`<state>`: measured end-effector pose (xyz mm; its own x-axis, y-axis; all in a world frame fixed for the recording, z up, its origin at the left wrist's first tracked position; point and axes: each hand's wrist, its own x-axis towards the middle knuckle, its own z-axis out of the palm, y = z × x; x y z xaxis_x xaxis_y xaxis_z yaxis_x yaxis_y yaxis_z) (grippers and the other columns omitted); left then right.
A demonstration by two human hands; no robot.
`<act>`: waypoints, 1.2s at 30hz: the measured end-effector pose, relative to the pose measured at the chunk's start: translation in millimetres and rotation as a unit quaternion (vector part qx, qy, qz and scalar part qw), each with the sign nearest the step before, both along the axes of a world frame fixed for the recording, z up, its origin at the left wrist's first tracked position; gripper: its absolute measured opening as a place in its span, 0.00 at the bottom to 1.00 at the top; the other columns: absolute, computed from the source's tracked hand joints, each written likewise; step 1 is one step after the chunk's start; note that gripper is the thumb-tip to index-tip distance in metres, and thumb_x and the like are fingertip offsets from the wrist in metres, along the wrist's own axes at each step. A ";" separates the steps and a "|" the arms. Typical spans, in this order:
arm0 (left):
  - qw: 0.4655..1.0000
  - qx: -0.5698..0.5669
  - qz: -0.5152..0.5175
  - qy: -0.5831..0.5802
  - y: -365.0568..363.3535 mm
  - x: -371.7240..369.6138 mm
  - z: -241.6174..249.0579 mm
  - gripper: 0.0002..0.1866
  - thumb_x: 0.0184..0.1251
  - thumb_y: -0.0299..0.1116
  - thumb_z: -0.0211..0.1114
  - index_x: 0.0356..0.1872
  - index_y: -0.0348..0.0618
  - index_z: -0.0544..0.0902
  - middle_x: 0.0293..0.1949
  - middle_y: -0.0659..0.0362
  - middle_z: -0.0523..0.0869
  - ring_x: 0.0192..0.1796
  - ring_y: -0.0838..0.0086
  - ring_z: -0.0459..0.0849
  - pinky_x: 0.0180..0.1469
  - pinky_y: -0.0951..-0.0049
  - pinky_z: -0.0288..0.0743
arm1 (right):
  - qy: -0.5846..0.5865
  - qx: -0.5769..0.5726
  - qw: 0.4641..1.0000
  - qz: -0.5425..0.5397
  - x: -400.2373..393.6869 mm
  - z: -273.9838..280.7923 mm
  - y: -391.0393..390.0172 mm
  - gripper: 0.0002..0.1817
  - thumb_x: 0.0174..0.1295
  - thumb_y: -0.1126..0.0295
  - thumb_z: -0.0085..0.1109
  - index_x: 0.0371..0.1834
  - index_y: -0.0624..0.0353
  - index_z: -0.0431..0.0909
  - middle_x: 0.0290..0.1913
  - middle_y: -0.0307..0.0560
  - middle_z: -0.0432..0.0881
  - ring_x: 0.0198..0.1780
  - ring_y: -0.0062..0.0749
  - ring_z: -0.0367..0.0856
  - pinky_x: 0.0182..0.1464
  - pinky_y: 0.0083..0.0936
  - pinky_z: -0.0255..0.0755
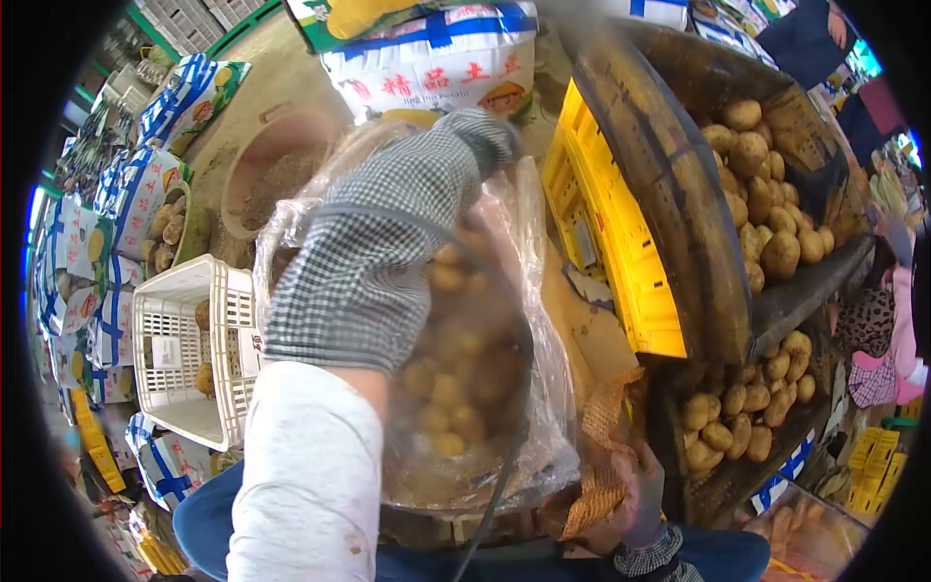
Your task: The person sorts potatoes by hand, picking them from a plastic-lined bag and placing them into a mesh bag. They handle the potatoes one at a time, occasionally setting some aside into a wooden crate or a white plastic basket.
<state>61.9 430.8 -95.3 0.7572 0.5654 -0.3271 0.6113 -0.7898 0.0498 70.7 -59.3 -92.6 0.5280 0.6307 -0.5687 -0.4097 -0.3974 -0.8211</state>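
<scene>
My left arm, in a checkered sleeve cover, reaches over a plastic-lined container [553,427] of potatoes [446,388]. Its cuff lies at the container's far end. Of my left hand [499,144] only a dark, blurred part shows there, and its fingers are hidden. Low on the right, beside the container's near right corner, my gloved right hand [642,500] is closed around a wavy brown strip [603,446]. A thin dark cord crosses over the potatoes, blurred.
Right of the container stand a yellow crate [621,242] and dark lined crates holding potatoes [766,204]. At left are a white basket [179,349] and a round tub [276,175] with soil. Printed potato boxes [436,63] stand beyond. A person's arm shows at top right.
</scene>
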 end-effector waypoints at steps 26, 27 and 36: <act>0.995 -0.087 -0.006 -0.046 -242.7 -169.5 -125.8 0.14 0.64 0.38 0.59 0.43 0.39 0.83 0.39 0.50 0.85 0.43 0.59 0.86 0.43 0.64 0.80 | -0.554 0.062 0.799 0.227 21.0 23.2 -52.8 0.27 0.71 0.58 0.47 0.65 0.69 0.64 0.62 0.59 0.70 0.65 0.46 0.69 0.66 0.37 0.64; 0.994 -0.040 0.077 -0.068 -241.3 -155.3 -112.0 0.13 0.62 0.37 0.59 0.42 0.40 0.83 0.38 0.51 0.85 0.42 0.61 0.85 0.42 0.64 0.79 | -0.572 0.070 0.790 0.208 25.1 1.0 -66.6 0.27 0.71 0.59 0.47 0.64 0.70 0.65 0.62 0.60 0.70 0.64 0.48 0.69 0.66 0.38 0.65; 0.993 0.091 0.068 -0.003 -153.5 -107.2 -170.1 0.13 0.66 0.39 0.54 0.45 0.51 0.83 0.44 0.55 0.83 0.49 0.63 0.81 0.47 0.60 0.72 | -0.310 0.112 0.941 0.080 12.3 30.4 -30.8 0.23 0.65 0.62 0.49 0.53 0.73 0.73 0.49 0.65 0.78 0.50 0.55 0.79 0.54 0.35 0.73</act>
